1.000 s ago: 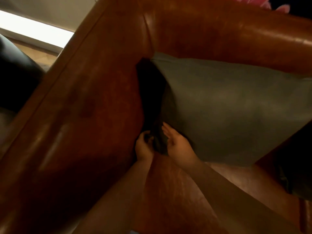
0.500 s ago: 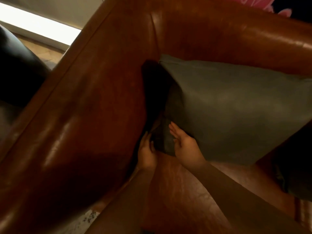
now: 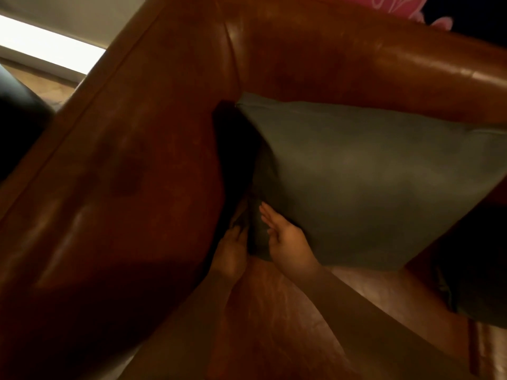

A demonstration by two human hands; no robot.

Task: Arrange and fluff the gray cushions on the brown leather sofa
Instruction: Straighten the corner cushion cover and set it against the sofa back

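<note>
A large gray cushion [image 3: 365,176] stands on the brown leather sofa [image 3: 153,160], leaning against the backrest in the corner by the armrest. My right hand [image 3: 285,237] lies flat against the cushion's lower left corner, fingers straight. My left hand [image 3: 233,248] reaches into the dark gap between the armrest and the cushion's left edge, its fingers extended along that edge; the fingertips are lost in shadow. A second gray cushion [image 3: 477,275] shows partly at the right edge, on the seat.
The sofa's armrest fills the left side and its backrest [image 3: 384,58] runs across the top. Bare seat leather [image 3: 288,319] lies under my forearms. A dark object [image 3: 16,124] and wooden floor sit beyond the armrest at far left. A pink patterned thing [image 3: 395,6] peeks over the backrest.
My left hand has uncurled from the cushion's corner and now lies straight along its edge. My right hand stays flat on the corner. The cushion's left side sits a little straighter.
</note>
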